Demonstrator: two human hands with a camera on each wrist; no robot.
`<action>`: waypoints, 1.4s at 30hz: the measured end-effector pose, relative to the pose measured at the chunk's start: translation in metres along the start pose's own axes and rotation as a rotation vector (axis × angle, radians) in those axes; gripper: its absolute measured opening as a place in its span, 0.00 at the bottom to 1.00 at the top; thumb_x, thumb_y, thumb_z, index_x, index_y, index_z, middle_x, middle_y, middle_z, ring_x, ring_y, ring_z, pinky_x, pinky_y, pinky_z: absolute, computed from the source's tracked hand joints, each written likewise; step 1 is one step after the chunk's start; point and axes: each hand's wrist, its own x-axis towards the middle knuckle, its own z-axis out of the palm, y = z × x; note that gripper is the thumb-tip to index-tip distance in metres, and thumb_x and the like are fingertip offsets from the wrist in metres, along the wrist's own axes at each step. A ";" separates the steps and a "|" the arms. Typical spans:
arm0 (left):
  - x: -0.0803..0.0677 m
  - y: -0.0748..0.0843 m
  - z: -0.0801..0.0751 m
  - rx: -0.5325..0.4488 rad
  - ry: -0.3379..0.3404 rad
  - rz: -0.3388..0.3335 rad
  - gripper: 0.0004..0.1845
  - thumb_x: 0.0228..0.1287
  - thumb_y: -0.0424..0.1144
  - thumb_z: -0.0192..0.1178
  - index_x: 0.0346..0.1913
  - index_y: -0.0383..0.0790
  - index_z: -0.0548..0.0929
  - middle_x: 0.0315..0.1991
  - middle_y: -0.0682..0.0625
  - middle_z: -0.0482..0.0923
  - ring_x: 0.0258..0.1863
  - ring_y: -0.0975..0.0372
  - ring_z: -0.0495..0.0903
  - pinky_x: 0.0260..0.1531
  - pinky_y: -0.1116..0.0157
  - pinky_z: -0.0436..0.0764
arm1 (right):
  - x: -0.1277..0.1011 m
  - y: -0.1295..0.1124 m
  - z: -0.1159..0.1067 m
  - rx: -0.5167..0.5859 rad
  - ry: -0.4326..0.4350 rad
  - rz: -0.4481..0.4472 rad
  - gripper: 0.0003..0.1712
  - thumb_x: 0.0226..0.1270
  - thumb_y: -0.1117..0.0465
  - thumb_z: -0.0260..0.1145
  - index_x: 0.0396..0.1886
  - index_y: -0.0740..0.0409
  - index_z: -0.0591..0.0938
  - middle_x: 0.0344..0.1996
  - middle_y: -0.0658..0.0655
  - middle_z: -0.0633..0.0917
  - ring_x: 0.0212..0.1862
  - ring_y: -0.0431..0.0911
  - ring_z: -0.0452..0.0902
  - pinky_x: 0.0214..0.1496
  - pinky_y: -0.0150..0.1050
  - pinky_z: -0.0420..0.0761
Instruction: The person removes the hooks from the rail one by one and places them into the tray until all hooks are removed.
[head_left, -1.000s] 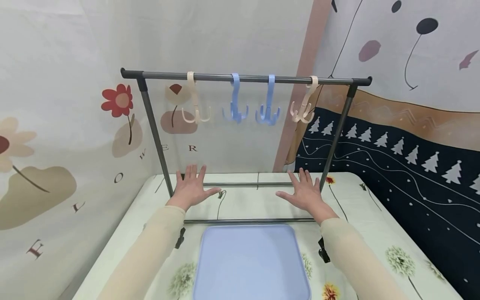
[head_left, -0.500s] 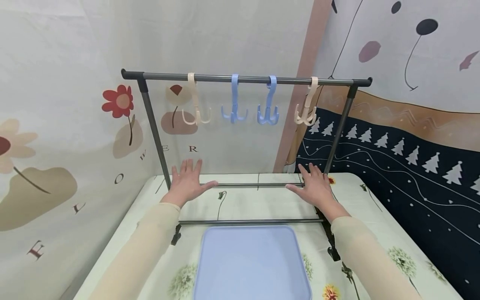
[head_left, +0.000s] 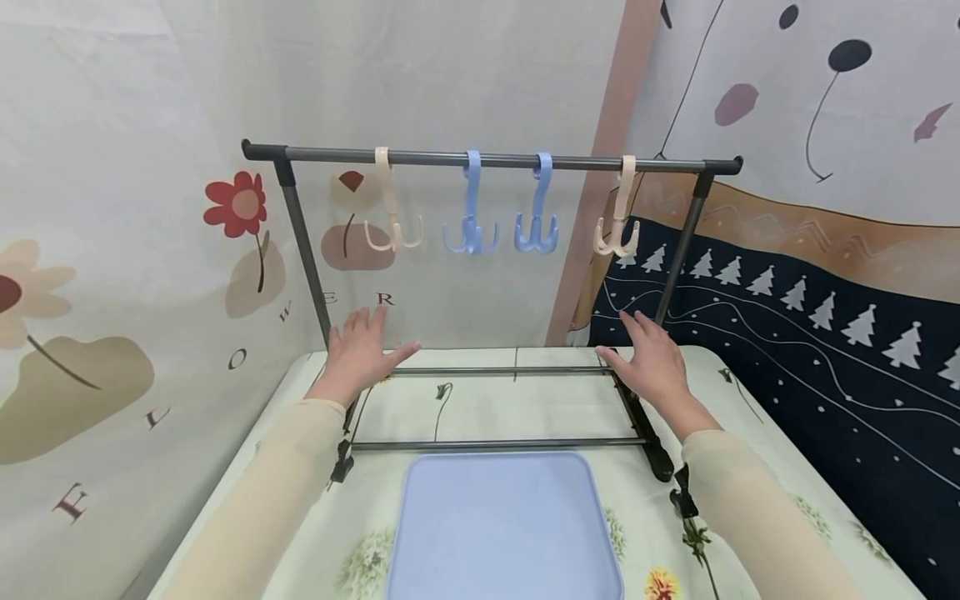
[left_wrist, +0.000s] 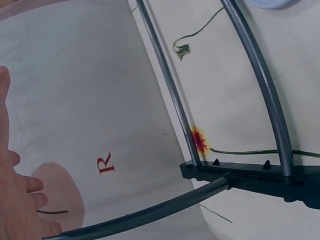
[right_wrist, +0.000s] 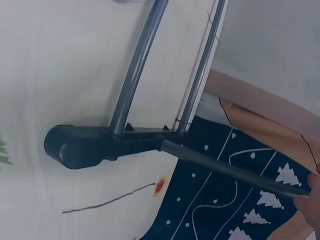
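A small grey metal rack (head_left: 491,157) stands on the table, and from its top bar hang a beige hook (head_left: 390,208), two blue hooks (head_left: 471,212) (head_left: 537,208) and another beige hook (head_left: 618,212). My left hand (head_left: 360,346) is open with straight fingers at the foot of the left upright (head_left: 303,250). My right hand (head_left: 651,354) is open beside the right upright (head_left: 678,250). In the left wrist view the left hand (left_wrist: 15,200) lies close to the pole (left_wrist: 150,214). The right wrist view shows fingertips (right_wrist: 311,206) at the pole (right_wrist: 225,170); I cannot tell if they touch.
A light blue tray (head_left: 502,525) lies on the flowered tablecloth (head_left: 757,467) in front of the rack's lower bars (head_left: 495,444). Black feet (head_left: 656,462) (right_wrist: 90,145) (left_wrist: 250,177) carry the rack. Printed cloth walls close in behind and on both sides.
Both hands have moved apart and away from me, from the middle of the table to the rack's uprights. The hooks have swung slightly.
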 end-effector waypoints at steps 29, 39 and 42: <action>-0.009 0.001 -0.026 -0.331 0.130 -0.039 0.48 0.70 0.67 0.48 0.79 0.38 0.48 0.76 0.34 0.49 0.75 0.40 0.48 0.69 0.39 0.51 | -0.009 0.046 0.006 0.301 0.239 0.292 0.42 0.73 0.38 0.57 0.76 0.58 0.62 0.68 0.69 0.66 0.66 0.65 0.66 0.61 0.64 0.67; -0.010 0.006 -0.028 -0.433 0.173 -0.082 0.47 0.69 0.68 0.49 0.78 0.40 0.51 0.75 0.36 0.55 0.74 0.42 0.52 0.69 0.41 0.53 | -0.008 0.047 0.015 0.421 0.223 0.346 0.38 0.75 0.45 0.59 0.73 0.63 0.64 0.65 0.70 0.70 0.66 0.63 0.67 0.64 0.60 0.67; -0.012 0.008 -0.028 -0.466 0.189 -0.083 0.46 0.69 0.67 0.49 0.78 0.41 0.51 0.75 0.37 0.56 0.74 0.43 0.54 0.68 0.41 0.55 | -0.007 0.048 0.018 0.481 0.218 0.368 0.38 0.75 0.45 0.59 0.74 0.63 0.63 0.66 0.69 0.71 0.66 0.63 0.67 0.65 0.58 0.67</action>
